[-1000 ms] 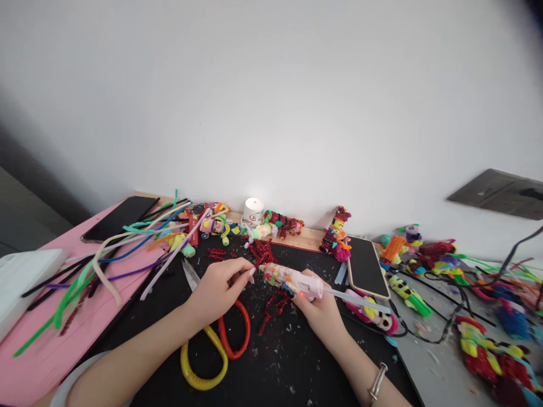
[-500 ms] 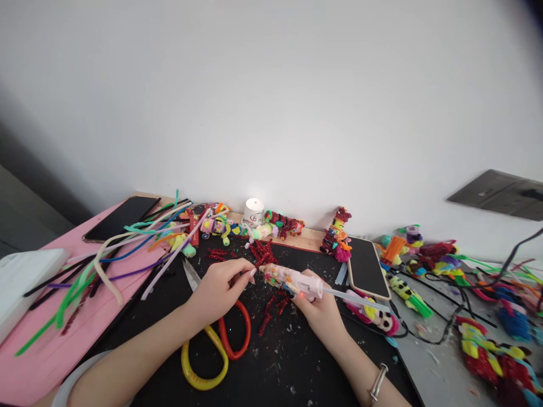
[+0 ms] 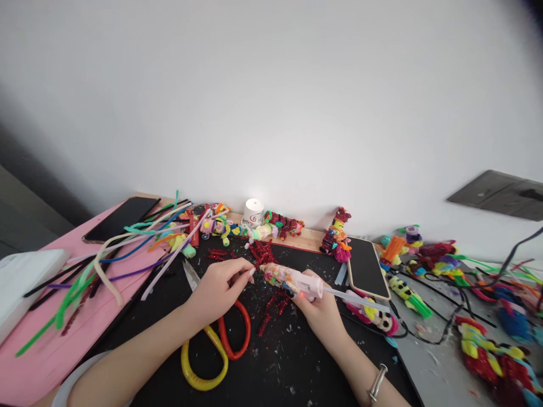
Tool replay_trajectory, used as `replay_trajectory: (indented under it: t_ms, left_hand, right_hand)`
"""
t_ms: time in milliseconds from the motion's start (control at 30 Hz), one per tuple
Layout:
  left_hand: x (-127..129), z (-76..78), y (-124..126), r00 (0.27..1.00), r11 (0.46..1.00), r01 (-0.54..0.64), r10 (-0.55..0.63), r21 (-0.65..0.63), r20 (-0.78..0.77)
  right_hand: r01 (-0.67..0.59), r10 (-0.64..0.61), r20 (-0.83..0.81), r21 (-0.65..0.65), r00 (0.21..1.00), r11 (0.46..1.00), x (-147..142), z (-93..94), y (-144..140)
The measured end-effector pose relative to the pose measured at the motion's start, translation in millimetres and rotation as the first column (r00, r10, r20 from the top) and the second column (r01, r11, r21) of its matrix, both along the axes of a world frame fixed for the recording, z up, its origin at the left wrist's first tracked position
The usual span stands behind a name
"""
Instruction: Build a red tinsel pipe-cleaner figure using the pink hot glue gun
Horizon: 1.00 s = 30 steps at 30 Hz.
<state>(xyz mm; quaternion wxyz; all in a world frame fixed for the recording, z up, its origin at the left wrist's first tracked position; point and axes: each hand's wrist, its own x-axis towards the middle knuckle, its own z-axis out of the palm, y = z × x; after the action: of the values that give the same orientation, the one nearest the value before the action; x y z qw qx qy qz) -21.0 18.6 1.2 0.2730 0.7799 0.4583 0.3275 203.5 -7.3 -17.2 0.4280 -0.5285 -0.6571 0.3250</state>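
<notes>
My right hand [image 3: 316, 308] is wrapped round a hot glue gun [image 3: 311, 285] whose front is crusted with coloured bits. A clear glue stick [image 3: 356, 298] sticks out of its back, and a small red light glows on its side. The gun's nozzle points left, close to the fingertips of my left hand [image 3: 224, 285]. Those fingers are pinched together; whatever small thing lies between them is too small to make out. Red tinsel pieces [image 3: 261, 252] lie just behind the nozzle, and more red tinsel [image 3: 271, 311] lies below it. Scissors [image 3: 203, 362] with yellow and red handles rest partly under my left arm.
Pipe cleaners [image 3: 106, 249] spread over the pink board [image 3: 46, 339] on the left, near a black phone [image 3: 121, 219]. A paper cup [image 3: 253, 213] and several fuzzy figures line the wall. Another phone [image 3: 368, 268] and a cable [image 3: 458, 311] lie right. Scraps dot the black mat [image 3: 271, 373].
</notes>
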Motion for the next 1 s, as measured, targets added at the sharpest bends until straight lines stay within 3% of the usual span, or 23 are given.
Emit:
replay_trajectory:
  t_ms: [1000]
  left_hand:
    - [-0.9, 0.8, -0.4, 1.000, 1.000, -0.011, 0.011, 0.004, 0.011]
  right_hand:
    - [0.056, -0.056, 0.010, 0.004, 0.998, 0.998, 0.4, -1.0, -0.9]
